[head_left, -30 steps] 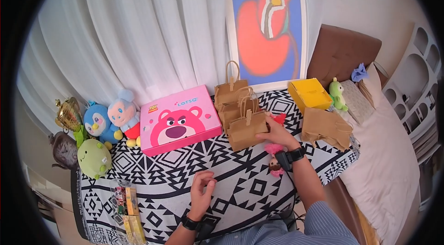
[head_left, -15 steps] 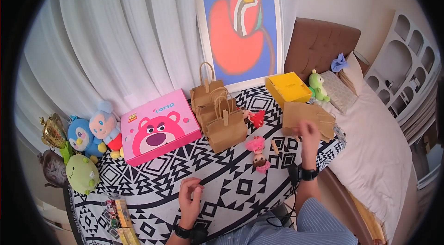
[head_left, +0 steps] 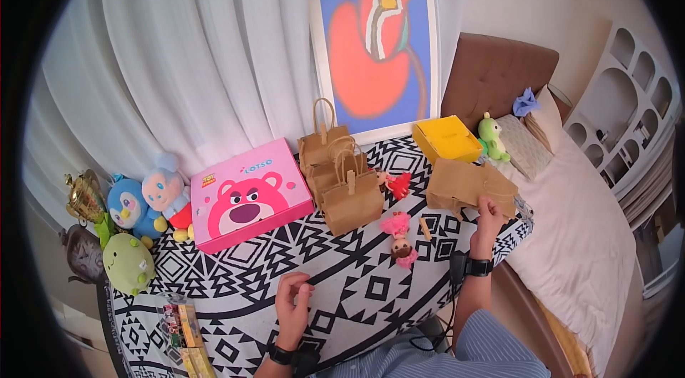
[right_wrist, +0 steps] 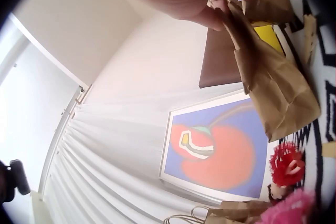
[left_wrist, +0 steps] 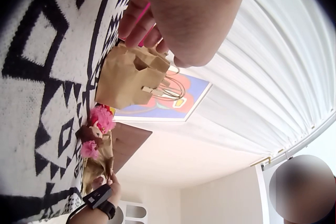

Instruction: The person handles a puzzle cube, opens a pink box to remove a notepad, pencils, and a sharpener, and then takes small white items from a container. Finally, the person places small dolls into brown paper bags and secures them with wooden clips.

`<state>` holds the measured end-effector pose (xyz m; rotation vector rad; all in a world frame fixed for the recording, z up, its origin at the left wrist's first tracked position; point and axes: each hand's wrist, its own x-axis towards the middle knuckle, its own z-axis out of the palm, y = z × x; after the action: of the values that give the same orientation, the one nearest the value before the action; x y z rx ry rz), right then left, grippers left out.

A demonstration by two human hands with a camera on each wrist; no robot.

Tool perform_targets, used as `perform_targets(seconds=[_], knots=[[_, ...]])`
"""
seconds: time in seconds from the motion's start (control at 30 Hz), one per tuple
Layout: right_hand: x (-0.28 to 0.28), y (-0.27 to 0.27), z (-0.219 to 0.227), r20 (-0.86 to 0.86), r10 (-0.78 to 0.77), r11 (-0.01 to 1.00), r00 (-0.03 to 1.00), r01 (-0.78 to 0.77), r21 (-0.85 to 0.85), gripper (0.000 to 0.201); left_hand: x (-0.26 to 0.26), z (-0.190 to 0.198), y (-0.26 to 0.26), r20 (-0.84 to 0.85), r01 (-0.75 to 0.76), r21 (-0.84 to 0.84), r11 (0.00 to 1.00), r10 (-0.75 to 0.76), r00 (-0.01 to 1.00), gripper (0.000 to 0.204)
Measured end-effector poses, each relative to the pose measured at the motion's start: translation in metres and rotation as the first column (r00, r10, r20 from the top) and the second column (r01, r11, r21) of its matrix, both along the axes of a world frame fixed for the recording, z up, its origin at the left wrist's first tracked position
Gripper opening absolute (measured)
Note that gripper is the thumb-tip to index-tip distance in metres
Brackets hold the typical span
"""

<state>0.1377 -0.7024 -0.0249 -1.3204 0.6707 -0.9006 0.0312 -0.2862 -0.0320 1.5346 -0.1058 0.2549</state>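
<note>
On the right, my right hand (head_left: 489, 225) pinches the edge of a brown paper bag (head_left: 453, 182) near its mouth. The right wrist view shows the bag's folded side (right_wrist: 278, 90) hanging below the thumb and fingers. My left hand (head_left: 291, 307) hovers low over the patterned cloth with its fingers loosely curled and nothing in them. Between the hands lie a doll in pink (head_left: 399, 242) and a small wooden clothespin (head_left: 426, 228); a doll in red (head_left: 397, 184) is farther back. Several paper bags (head_left: 352, 203) stand together, the front one clipped with a clothespin.
A pink bear box (head_left: 250, 196) lies left of the standing bags. Beyond it are plush toys (head_left: 128, 264) and a gold trophy (head_left: 85, 197). An open yellow box (head_left: 447, 140) sits behind the held bag. Small packets (head_left: 184, 328) lie at front left. A bed (head_left: 578, 235) borders the right.
My right hand has left the standing bags, moved right and taken hold of the lying paper bag's edge. The left hand stays nearly still. The head view has turned right.
</note>
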Motion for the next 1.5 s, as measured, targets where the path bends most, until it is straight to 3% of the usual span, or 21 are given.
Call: perform_targets(seconds=[0.13,0.23,0.3,0.33,0.5,0.57,0.6,0.63,0.7,0.77,0.83,0.87,0.93,1.03,1.13,1.27,1.3,1.4,1.5], knots=[[-0.005,0.010,0.013,-0.074,0.103,0.994,0.992,-0.100,0.052,0.021,0.000,0.001,0.000,-0.009,0.001,0.011,1.000,-0.001,1.000,0.014],[-0.006,0.015,0.018,0.024,0.115,0.991,0.993,-0.117,0.066,0.019,0.000,0.002,-0.001,0.007,0.000,0.016,1.000,0.000,1.000,0.014],[-0.008,0.016,0.021,0.223,0.111,0.992,0.969,-0.122,0.034,0.016,-0.001,0.004,-0.001,0.001,0.002,0.012,1.000,-0.002,1.000,0.014],[-0.010,0.016,0.025,0.218,0.112,0.992,0.969,-0.122,0.034,0.016,-0.001,0.005,-0.001,-0.002,0.001,0.008,1.000,-0.001,1.000,0.014],[-0.045,0.041,0.086,0.306,0.093,0.956,0.948,0.001,-0.293,0.014,-0.001,0.007,-0.002,-0.002,0.009,-0.017,1.000,-0.009,1.000,0.014],[-0.062,0.060,0.109,0.269,0.141,0.938,0.953,-0.041,-0.343,0.012,-0.001,0.007,-0.001,0.006,-0.011,0.019,1.000,0.011,1.000,0.015],[-0.071,0.072,0.116,0.213,0.247,0.919,0.945,-0.158,-0.362,0.007,-0.001,0.006,0.000,0.005,-0.006,0.019,1.000,0.006,1.000,0.015],[-0.077,0.084,0.120,0.156,0.351,0.886,0.923,-0.273,-0.374,0.005,-0.001,0.005,0.002,0.012,-0.009,0.022,1.000,0.009,1.000,0.017],[-0.084,0.114,0.119,0.030,0.538,0.728,0.842,-0.447,-0.520,0.008,0.001,0.004,0.004,0.020,-0.008,0.024,1.000,0.008,1.000,0.020],[-0.084,0.153,0.117,-0.067,0.676,0.613,0.734,-0.610,-0.503,0.008,0.002,0.002,0.006,0.047,-0.003,0.010,1.000,0.002,0.999,0.034],[-0.077,0.175,0.103,-0.126,0.777,0.423,0.616,-0.660,-0.621,0.009,0.004,-0.005,0.011,0.053,0.003,-0.017,1.000,-0.002,0.999,0.042],[-0.073,0.185,0.100,-0.120,0.782,0.422,0.612,-0.661,-0.621,0.009,0.006,-0.007,0.014,0.062,0.005,-0.046,0.999,-0.002,0.998,0.051],[-0.068,0.199,0.096,-0.124,0.846,0.311,0.519,-0.668,-0.676,0.011,0.008,-0.006,0.018,0.060,0.014,-0.018,1.000,-0.013,0.998,0.056],[-0.060,0.208,0.097,-0.109,0.858,0.228,0.502,-0.563,-0.795,0.012,0.009,-0.005,0.020,0.030,0.020,-0.005,1.000,-0.020,0.999,0.069],[-0.057,0.209,0.096,-0.154,0.873,0.198,0.462,-0.627,-0.754,0.016,0.011,-0.006,0.024,-0.020,-0.036,-0.028,0.999,0.036,0.999,0.077],[-0.059,0.214,0.086,-0.218,0.885,0.154,0.412,-0.700,-0.698,0.013,0.014,-0.004,0.026,0.048,-0.021,0.044,0.999,0.019,0.999,0.085],[-0.058,0.217,0.082,-0.220,0.885,0.152,0.410,-0.702,-0.696,0.013,0.011,0.003,0.022,0.001,0.051,0.053,0.997,-0.051,0.999,0.087],[-0.056,0.222,0.067,-0.315,0.891,-0.012,0.328,-0.674,-0.739,0.013,0.007,-0.001,0.016,-0.083,0.175,0.031,0.984,-0.172,0.982,0.089],[-0.058,0.226,0.065,-0.317,0.869,0.011,0.381,-0.654,-0.756,0.018,0.002,-0.001,0.011,-0.118,0.237,-0.035,0.971,-0.240,0.964,0.089]])
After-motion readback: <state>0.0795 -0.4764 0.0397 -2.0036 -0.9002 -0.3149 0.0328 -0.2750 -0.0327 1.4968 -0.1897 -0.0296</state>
